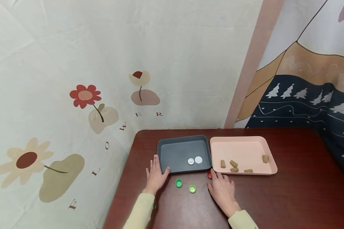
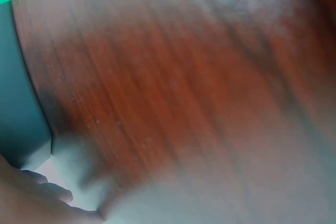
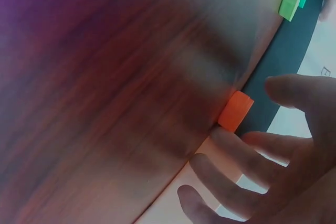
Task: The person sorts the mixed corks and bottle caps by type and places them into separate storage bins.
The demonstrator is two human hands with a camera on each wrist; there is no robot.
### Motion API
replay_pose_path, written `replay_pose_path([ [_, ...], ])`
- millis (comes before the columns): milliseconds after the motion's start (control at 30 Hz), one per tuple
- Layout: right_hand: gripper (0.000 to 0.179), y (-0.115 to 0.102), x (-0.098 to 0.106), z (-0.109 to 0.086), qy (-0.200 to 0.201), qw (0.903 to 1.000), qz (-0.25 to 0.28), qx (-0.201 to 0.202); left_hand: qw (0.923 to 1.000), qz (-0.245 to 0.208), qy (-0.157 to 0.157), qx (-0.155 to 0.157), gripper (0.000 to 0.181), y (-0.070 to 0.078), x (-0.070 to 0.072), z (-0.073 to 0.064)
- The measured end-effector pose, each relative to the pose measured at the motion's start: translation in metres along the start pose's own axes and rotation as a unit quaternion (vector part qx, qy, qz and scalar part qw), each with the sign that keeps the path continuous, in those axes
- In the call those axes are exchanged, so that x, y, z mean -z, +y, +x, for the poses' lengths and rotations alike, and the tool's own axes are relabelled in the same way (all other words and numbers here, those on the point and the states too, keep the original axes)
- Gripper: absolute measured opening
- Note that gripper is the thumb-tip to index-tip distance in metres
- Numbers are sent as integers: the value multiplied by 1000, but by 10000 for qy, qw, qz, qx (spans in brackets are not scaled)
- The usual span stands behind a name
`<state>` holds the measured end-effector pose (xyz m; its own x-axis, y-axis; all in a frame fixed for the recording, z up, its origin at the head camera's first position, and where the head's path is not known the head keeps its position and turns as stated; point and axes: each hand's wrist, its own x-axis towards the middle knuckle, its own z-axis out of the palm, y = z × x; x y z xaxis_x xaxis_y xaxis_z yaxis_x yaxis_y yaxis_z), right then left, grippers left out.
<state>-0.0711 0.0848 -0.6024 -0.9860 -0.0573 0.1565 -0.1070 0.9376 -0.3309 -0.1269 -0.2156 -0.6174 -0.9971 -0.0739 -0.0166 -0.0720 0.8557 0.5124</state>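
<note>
My left hand [image 1: 155,178] rests at the left front corner of a dark grey tray [image 1: 177,140], fingers extended along its side and thumb near the front edge. In the left wrist view only part of this hand [image 2: 31,198] shows, beside the tray's wall. My right hand [image 1: 223,190] is in front of the pink tray [image 1: 238,143], fingers slightly bent and spread. Just beyond its fingertips stands a red bottle cap [image 1: 209,175], which looks orange in the right wrist view; the thumb is apart from it. Whether a fingertip touches the cap cannot be told.
Two white discs [image 1: 198,159] lie in the dark tray. Several brown corks [image 1: 233,163] are in the pink tray. A green cap [image 1: 179,183] and a light green cap [image 1: 192,189] sit on the table [image 1: 301,178]. A printed curtain [image 1: 189,63] hangs behind.
</note>
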Motion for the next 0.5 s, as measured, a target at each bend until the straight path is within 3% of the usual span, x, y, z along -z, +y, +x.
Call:
replay_pose_path([
  [500, 42, -6, -9, 6, 287, 9991, -87, 283, 9999, -34, -117, 73, 92, 2, 2, -1],
])
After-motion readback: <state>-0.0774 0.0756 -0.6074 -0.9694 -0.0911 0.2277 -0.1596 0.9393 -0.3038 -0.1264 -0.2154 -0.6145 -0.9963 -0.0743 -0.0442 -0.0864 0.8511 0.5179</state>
